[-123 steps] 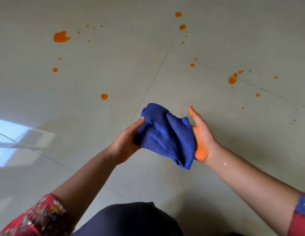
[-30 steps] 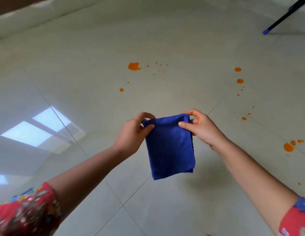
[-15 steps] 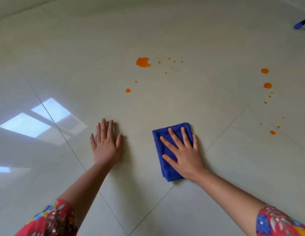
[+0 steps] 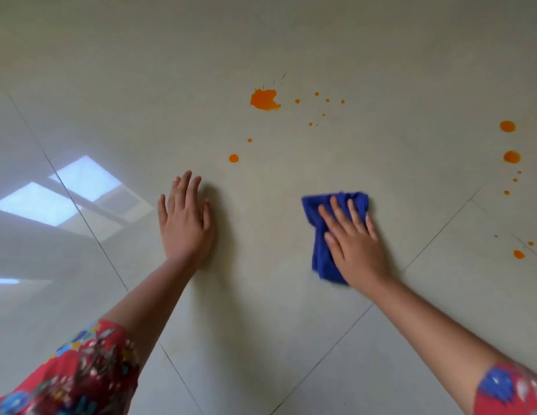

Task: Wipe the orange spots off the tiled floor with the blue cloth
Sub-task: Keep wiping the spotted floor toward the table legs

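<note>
The tiled floor (image 4: pixel 291 295) fills the whole view, pale and glossy, with a bright window reflection near its left edge. On it the blue cloth (image 4: pixel 319 253) lies folded, right of the middle, with its long axis running from near to far. The right hand (image 4: pixel 355 250) lies flat on top of the cloth with the fingers spread wide — it presses, it does not pinch. The left hand (image 4: pixel 185 226) is also open and flat, on bare tile well to the left, holding nothing; I judge it only carries the body weight.

The coming wipe depends on one relation: the big orange splash (image 4: pixel 265 99) lies ahead of the cloth and a little to the left, well apart from it, with a round spot (image 4: pixel 233 158) between the splash and the left hand. A second group of spots (image 4: pixel 511 157) runs along the right edge of the floor, also not touched. The right hand is the one with the cloth, so it must push forward and leftward first, I think.

Compared with half a second earlier, the cloth looks more bunched at its far end and slightly blurred at the near corner — probably it has begun to slide, though I cannot be sure. No spot is wiped yet.
</note>
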